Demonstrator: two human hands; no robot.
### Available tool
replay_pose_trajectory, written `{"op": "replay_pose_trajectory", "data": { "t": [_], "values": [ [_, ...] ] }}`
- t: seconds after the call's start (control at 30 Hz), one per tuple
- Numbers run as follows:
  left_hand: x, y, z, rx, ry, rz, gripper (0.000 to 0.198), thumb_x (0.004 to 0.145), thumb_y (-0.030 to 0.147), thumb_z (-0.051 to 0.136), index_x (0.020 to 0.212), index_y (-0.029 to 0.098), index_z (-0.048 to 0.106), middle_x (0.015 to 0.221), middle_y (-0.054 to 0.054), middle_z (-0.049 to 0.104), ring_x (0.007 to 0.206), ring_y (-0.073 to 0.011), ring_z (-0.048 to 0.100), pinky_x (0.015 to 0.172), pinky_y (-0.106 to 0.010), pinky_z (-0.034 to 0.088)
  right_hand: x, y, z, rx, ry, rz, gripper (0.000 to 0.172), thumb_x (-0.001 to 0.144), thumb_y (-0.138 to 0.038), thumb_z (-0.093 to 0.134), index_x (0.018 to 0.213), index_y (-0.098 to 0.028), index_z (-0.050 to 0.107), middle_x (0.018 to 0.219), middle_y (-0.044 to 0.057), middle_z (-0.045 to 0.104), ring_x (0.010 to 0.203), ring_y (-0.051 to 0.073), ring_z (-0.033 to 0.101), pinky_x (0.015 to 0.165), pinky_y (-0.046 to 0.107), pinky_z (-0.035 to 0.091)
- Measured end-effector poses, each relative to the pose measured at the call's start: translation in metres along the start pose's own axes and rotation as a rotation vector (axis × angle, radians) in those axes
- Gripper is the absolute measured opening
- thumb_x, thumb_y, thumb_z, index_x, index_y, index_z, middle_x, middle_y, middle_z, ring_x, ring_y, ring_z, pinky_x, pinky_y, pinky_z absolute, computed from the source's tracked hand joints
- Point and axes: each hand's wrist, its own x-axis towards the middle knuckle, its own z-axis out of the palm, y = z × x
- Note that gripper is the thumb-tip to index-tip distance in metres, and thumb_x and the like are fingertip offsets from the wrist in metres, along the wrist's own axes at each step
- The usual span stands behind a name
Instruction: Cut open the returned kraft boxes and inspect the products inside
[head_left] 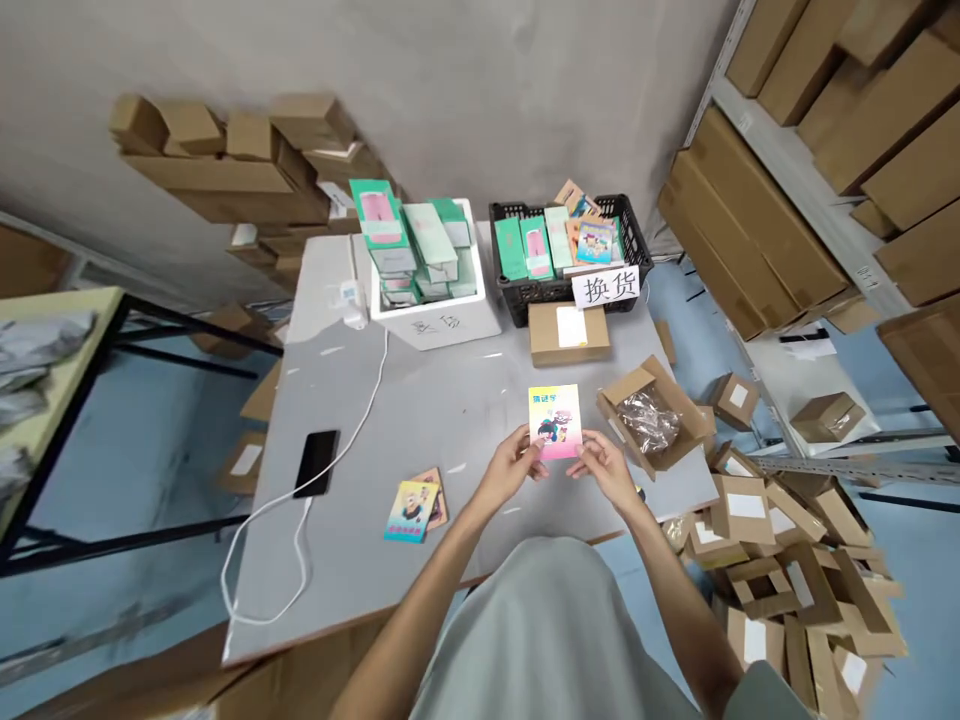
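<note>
Head view: a person stands at a grey table point(420, 420) and holds a small picture card point(555, 422) upright above its near edge, printed face toward the camera. The left hand point(512, 465) pinches the card's lower left corner and the right hand point(606, 468) pinches its lower right corner; the fingers of both are closed on the card, thumbs in front.

Just to the right of the card lies an open cardboard box point(679, 395), its flaps spread, with a crumpled plastic bag point(649, 418) inside. Behind the card, and apart from it, rests a closed cardboard box point(568, 334) with a white label on top. This box touches the front of a black basket point(525, 300), which is filled with green and coloured packets and carries a white sign point(606, 288) with two printed characters. Left of the basket stands a white tub point(450, 325) stacked with green and white packets.

On the left half of the table a black phone point(316, 462) lies flat, joined to a white cable point(300, 530) that loops over the front edge. Between the phone and the left hand lie two more cards point(415, 505), overlapping.

On the floor at the right is a heap of small boxes point(780, 560); above it, shelves point(795, 170) hold large cartons.
</note>
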Motion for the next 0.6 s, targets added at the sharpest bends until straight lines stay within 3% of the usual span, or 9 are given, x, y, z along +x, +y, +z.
{"op": "replay_pose_trajectory", "data": {
  "t": [0.17, 0.3, 0.37, 0.47, 0.53, 0.6],
  "values": [
    [0.060, 0.044, 0.002, -0.098, -0.088, 0.036, 0.063, 0.080, 0.050, 0.089, 0.135, 0.022, 0.075, 0.117, -0.010, 0.086, 0.078, -0.0211, 0.083, 0.081, -0.037, 0.069, 0.054, -0.043, -0.019, -0.038, -0.011, -0.052, 0.067, 0.083, -0.077, 0.089, 0.123, -0.027, 0.069, 0.069, -0.004, 0.074, 0.053, 0.023, 0.076, 0.050, 0.032, 0.062],
    [0.135, 0.117, 0.007, -0.179, -0.056, 0.201, 0.054, 0.078, 0.037, 0.090, 0.127, 0.018, 0.078, 0.121, -0.013, 0.086, 0.083, -0.0208, 0.082, 0.088, -0.040, 0.069, 0.129, -0.112, -0.017, -0.013, 0.041, -0.189, 0.062, 0.084, -0.067, 0.092, 0.122, -0.026, 0.068, 0.071, -0.004, 0.074, 0.059, 0.021, 0.078, 0.058, 0.032, 0.065],
    [0.175, 0.165, 0.012, -0.232, 0.019, 0.275, 0.044, 0.081, 0.026, 0.087, 0.123, 0.016, 0.076, 0.122, -0.014, 0.085, 0.096, -0.0219, 0.083, 0.100, -0.041, 0.069, 0.169, -0.155, -0.011, 0.036, 0.104, -0.225, 0.053, 0.089, -0.057, 0.091, 0.124, -0.026, 0.066, 0.080, -0.002, 0.079, 0.065, 0.020, 0.080, 0.065, 0.032, 0.068],
    [0.215, 0.217, 0.013, -0.229, 0.277, 0.280, 0.040, 0.090, 0.018, 0.081, 0.129, 0.014, 0.071, 0.136, -0.020, 0.081, 0.110, -0.0236, 0.084, 0.110, -0.044, 0.066, 0.215, -0.201, 0.000, 0.107, 0.198, -0.199, 0.031, 0.102, -0.046, 0.079, 0.119, -0.028, 0.061, 0.103, 0.005, 0.086, 0.078, 0.018, 0.084, 0.078, 0.030, 0.070],
    [0.219, 0.218, 0.006, -0.171, 0.297, 0.288, 0.047, 0.093, 0.019, 0.079, 0.139, 0.013, 0.069, 0.153, -0.024, 0.074, 0.122, -0.0261, 0.083, 0.113, -0.045, 0.065, 0.227, -0.208, 0.006, 0.098, 0.258, -0.141, 0.021, 0.106, -0.039, 0.074, 0.113, -0.027, 0.059, 0.109, 0.007, 0.087, 0.083, 0.018, 0.085, 0.083, 0.029, 0.070],
    [0.204, 0.187, -0.010, -0.102, 0.253, 0.319, 0.049, 0.096, 0.024, 0.077, 0.143, 0.014, 0.070, 0.162, -0.023, 0.071, 0.138, -0.0296, 0.078, 0.117, -0.045, 0.064, 0.223, -0.194, 0.010, 0.080, 0.259, -0.075, 0.011, 0.108, -0.031, 0.069, 0.112, -0.026, 0.060, 0.111, 0.008, 0.087, 0.085, 0.018, 0.086, 0.084, 0.028, 0.069]
  ]
}}
